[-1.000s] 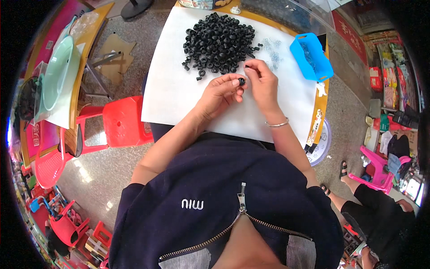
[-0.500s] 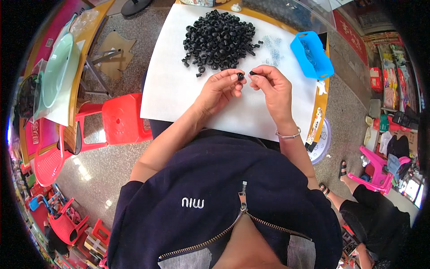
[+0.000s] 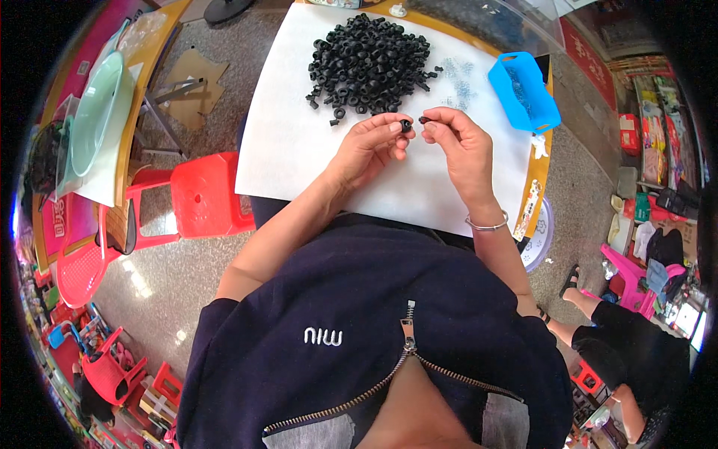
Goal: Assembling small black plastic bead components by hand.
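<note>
Two small black pieces, pinched just above the white table (image 3: 299, 150): ring-shaped part (image 3: 404, 125) in left hand (image 3: 370, 146) fingertips, tiny pin (image 3: 424, 119) in right hand (image 3: 460, 146). Likely light, stiff, easily dropped; best gripped by the rim.

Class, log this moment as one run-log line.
left hand: pinches small black ring | right hand: pinches small black piece | behind: black ring pile
</note>
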`<state>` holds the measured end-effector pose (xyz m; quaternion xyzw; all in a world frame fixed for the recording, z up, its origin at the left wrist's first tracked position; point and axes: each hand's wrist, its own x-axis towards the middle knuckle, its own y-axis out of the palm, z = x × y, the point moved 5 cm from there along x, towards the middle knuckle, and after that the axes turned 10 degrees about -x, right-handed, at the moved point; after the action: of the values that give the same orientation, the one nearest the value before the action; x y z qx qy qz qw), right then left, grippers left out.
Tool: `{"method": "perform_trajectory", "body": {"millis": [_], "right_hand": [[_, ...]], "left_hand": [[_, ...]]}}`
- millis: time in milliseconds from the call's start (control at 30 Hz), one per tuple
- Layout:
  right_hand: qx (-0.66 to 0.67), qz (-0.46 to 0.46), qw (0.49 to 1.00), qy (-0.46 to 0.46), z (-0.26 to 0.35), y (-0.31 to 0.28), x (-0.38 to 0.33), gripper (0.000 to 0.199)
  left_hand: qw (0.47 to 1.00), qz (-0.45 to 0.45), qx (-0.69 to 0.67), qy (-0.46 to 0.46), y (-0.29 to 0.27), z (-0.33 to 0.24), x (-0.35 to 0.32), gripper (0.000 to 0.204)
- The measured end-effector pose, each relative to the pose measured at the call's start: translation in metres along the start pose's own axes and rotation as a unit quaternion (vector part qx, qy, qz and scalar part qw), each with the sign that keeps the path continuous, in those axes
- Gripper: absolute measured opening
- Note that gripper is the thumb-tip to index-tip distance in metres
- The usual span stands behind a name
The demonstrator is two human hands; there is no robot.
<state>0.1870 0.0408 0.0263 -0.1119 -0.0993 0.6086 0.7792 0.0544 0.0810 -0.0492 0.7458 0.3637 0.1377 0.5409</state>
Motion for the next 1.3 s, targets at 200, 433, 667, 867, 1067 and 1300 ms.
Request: {"method": "perform_trajectory", "body": {"millis": [200,433,667,867,1067,1300], "right_hand": [[-0.091,0.02,0.993,-0.074,0.01,0.0,0.002,0.013],[-0.16,0.037,0.977,-0.139,0.012,0.005,0.003,0.013],[-0.197,0.05,0.965,-0.167,0.016,0.001,0.003,0.014],[-0.219,0.069,0.957,-0.175,0.022,0.002,0.002,0.012],[-0.214,0.079,0.958,-0.175,0.02,0.002,0.002,0.012],[-0.322,0.067,0.906,-0.267,0.022,0.004,-0.002,0.019]], "left_hand": [[1.0,0.001,0.005,-0.005,-0.001,0.001,0.002,0.025],[1.0,-0.001,0.015,-0.009,-0.003,0.002,0.002,0.023],[0.999,-0.01,0.039,-0.007,0.003,0.001,0.001,0.02],[0.998,-0.024,0.063,0.007,0.0,0.003,0.001,0.018],[0.997,-0.023,0.074,0.03,-0.001,0.006,0.004,0.018],[0.99,-0.033,0.129,0.039,-0.003,0.009,0.004,0.02]]}}
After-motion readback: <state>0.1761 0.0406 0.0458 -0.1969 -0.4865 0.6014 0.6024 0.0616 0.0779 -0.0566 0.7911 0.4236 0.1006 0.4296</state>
